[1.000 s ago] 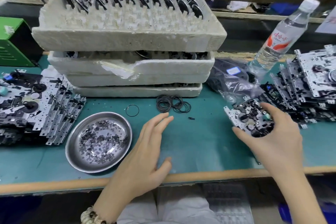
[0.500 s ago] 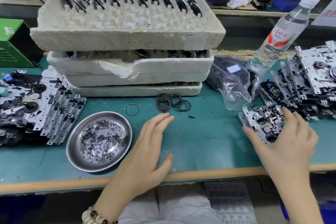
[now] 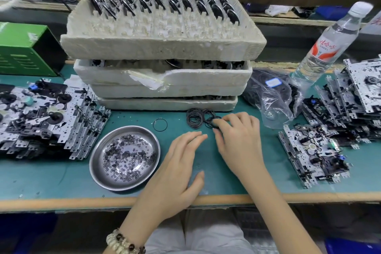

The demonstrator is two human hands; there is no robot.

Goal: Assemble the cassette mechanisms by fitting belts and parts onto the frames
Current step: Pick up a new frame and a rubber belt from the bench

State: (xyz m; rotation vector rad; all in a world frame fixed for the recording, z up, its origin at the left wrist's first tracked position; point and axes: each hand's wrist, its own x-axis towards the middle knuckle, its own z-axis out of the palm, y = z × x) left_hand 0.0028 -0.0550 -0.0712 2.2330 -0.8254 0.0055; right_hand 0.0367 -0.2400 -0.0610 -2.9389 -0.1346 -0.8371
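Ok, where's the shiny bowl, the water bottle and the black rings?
shiny bowl [image 3: 121,186]: head view, bare near wall.
water bottle [image 3: 323,47]: head view, its red label.
black rings [image 3: 190,119]: head view, left coil.

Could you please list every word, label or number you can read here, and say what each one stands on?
"娃哈哈", as far as it can be made out, in red on the bottle label; the smaller print below it is too blurred to read.
Blue-edged sticker on the bag: too small to read.
Red characters on the white sign at the right edge: cut off and blurred, unreadable.
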